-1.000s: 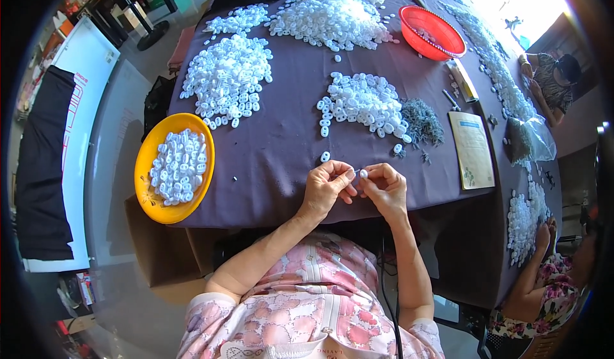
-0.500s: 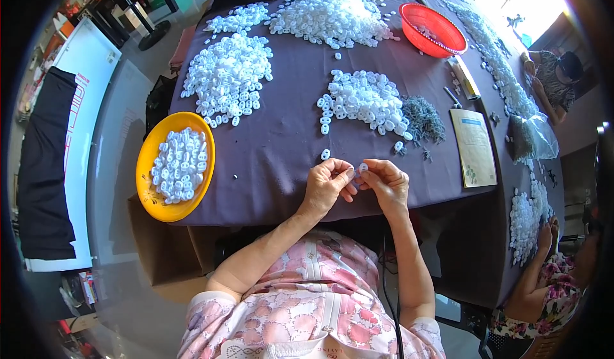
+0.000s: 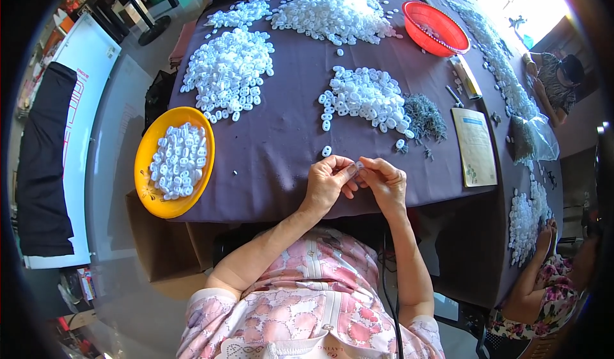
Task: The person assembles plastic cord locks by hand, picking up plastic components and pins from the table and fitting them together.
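Observation:
Over the near edge of the table, my left hand (image 3: pixel 327 183) and my right hand (image 3: pixel 386 185) meet at the fingertips, both closed in a pinch. Between them is a small white oval plastic piece (image 3: pixel 359 165), partly covered by the fingers. Whether a second small part is in the grip, I cannot tell. Just beyond my left fingers lies a single white two-holed piece (image 3: pixel 327 151). Farther off is a heap of the same white pieces (image 3: pixel 366 93), and against its right side sits a pile of tiny dark grey parts (image 3: pixel 423 117).
At the left table edge stands a yellow bowl (image 3: pixel 146 186) of white pieces. Larger white heaps (image 3: pixel 227 71) lie beyond it. A red basket (image 3: pixel 448 36), a beige packet (image 3: pixel 474 148) and a pen-like stick (image 3: pixel 454 96) are to the right. Two other people work along the right side.
My right fingertips have moved slightly left, bringing the white piece against my left fingers. It is turned and more covered than before. The view has shifted a little.

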Action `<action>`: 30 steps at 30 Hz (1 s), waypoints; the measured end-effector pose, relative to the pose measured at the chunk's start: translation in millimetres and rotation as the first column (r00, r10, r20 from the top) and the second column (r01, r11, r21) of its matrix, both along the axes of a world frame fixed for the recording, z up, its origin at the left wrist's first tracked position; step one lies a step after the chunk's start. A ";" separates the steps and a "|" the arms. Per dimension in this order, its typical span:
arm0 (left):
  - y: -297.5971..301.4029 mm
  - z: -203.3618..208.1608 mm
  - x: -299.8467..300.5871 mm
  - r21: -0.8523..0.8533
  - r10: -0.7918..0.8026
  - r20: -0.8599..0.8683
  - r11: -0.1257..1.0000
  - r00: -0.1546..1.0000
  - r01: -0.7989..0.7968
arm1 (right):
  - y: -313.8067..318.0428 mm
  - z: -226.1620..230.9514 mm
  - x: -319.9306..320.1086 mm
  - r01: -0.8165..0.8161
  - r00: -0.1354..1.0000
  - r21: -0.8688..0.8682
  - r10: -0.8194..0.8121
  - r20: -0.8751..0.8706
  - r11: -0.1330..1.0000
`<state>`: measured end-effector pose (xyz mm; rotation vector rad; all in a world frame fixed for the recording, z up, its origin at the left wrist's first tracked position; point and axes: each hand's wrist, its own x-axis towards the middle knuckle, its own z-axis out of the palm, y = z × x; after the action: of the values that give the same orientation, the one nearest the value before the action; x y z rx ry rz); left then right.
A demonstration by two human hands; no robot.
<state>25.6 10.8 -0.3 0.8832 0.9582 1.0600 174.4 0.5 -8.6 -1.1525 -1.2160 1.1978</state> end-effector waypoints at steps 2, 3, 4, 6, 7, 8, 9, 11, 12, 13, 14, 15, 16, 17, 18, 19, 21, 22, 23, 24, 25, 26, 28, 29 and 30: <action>0.3 0.8 -0.6 -0.009 0.039 0.068 0.999 0.997 -0.038 | 0.7 -1.7 -2.3 -0.002 0.999 0.044 0.004 -0.044 0.999; -0.2 1.4 0.4 -0.007 0.039 0.067 0.999 0.997 -0.038 | -0.1 0.1 -3.8 -0.002 0.999 0.046 0.004 -0.045 0.999; -1.8 1.9 2.1 -0.007 0.052 0.077 0.999 0.996 -0.052 | -2.4 3.7 -5.5 0.005 0.997 0.030 -0.002 -0.072 1.000; -3.2 1.7 3.3 -0.006 0.063 0.085 0.998 0.994 -0.062 | -3.7 5.5 -6.0 0.013 0.995 0.017 -0.012 -0.101 1.000; -3.2 0.5 3.1 -0.001 0.064 0.041 0.998 0.997 -0.064 | -3.5 4.8 -5.7 0.018 0.997 0.024 -0.016 -0.075 1.000; -3.4 0.2 2.8 0.005 0.066 -0.003 0.998 0.998 -0.066 | -3.5 4.6 -5.3 0.022 0.999 0.033 -0.021 -0.049 0.999; -4.0 0.9 2.0 0.008 0.064 -0.004 0.998 0.998 -0.064 | -3.7 5.2 -4.8 0.025 0.998 0.035 -0.023 -0.051 0.999; -4.5 3.1 -0.1 -0.021 -0.006 -0.043 1.000 0.999 0.005 | -3.4 6.7 -3.7 0.029 0.998 -0.014 -0.029 -0.049 0.999; -3.9 2.6 0.1 -0.020 -0.008 -0.044 1.000 0.999 0.007 | -2.6 5.1 -2.0 0.030 0.998 -0.013 -0.031 -0.050 0.999; -3.6 1.7 1.0 -0.002 -0.006 -0.065 1.000 0.998 0.006 | -1.6 2.6 1.0 0.017 0.999 0.041 -0.018 0.028 0.999; -3.3 1.7 1.7 0.016 -0.004 -0.087 1.000 0.996 0.005 | -0.8 2.2 3.7 -0.001 0.994 0.094 -0.009 0.106 0.996; -2.4 2.4 2.1 0.017 -0.005 -0.086 1.000 0.996 0.006 | -1.4 4.4 7.5 0.000 0.994 0.095 -0.010 0.107 0.995; -1.5 4.7 1.6 0.034 -0.044 -0.120 0.998 0.992 0.048 | -2.3 12.0 9.7 -0.028 0.970 0.091 0.005 0.241 0.995; -1.4 5.7 1.2 0.047 -0.083 -0.155 0.995 0.984 0.091 | -3.1 18.2 10.3 -0.054 0.928 0.084 0.019 0.371 0.995; -2.1 4.8 1.5 0.046 -0.080 -0.155 0.995 0.985 0.088 | -3.5 21.9 9.7 -0.058 0.929 0.082 0.023 0.370 0.995; -2.3 4.0 2.8 0.115 -0.090 -0.212 0.986 0.973 0.117 | -3.8 25.7 9.6 -0.064 0.903 0.119 0.006 0.431 0.991; -2.0 -1.6 4.3 0.181 -0.097 -0.269 0.972 0.958 0.149 | -2.9 27.2 9.7 -0.072 0.873 0.153 -0.012 0.488 0.986; -1.3 -5.1 4.8 0.332 -0.009 -0.380 0.932 0.925 0.145 | -2.1 26.4 10.4 -0.105 0.833 0.206 -0.027 0.553 0.973; -1.2 -7.9 5.2 0.473 0.095 -0.470 0.866 0.878 0.160 | -1.5 25.4 11.1 -0.142 0.789 0.255 -0.046 0.613 0.957; -1.6 -10.3 5.6 0.472 0.094 -0.470 0.867 0.878 0.160 | -1.1 23.3 11.7 -0.142 0.789 0.253 -0.045 0.613 0.957; -1.4 -8.2 6.2 0.471 0.099 -0.482 0.867 0.870 0.162 | -0.5 20.5 12.7 -0.160 0.782 0.289 -0.058 0.621 0.944; -1.2 -6.6 6.7 0.471 0.104 -0.495 0.867 0.863 0.165 | -0.1 19.0 13.5 -0.177 0.775 0.325 -0.071 0.628 0.929; -1.4 -5.4 6.3 0.475 0.101 -0.503 0.862 0.858 0.176 | -0.2 18.7 14.0 -0.184 0.782 0.343 -0.074 0.619 0.921; -1.5 -5.2 5.7 0.479 0.100 -0.511 0.858 0.854 0.187 | -0.2 18.6 13.7 -0.191 0.788 0.362 -0.077 0.610 0.913; -1.5 -5.5 5.3 0.480 0.100 -0.512 0.857 0.853 0.187 | -0.2 19.1 13.0 -0.190 0.789 0.363 -0.078 0.609 0.912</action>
<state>30.9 9.3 -5.8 1.7041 1.1045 1.0741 187.4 0.3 10.5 -1.2208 -1.9049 0.5468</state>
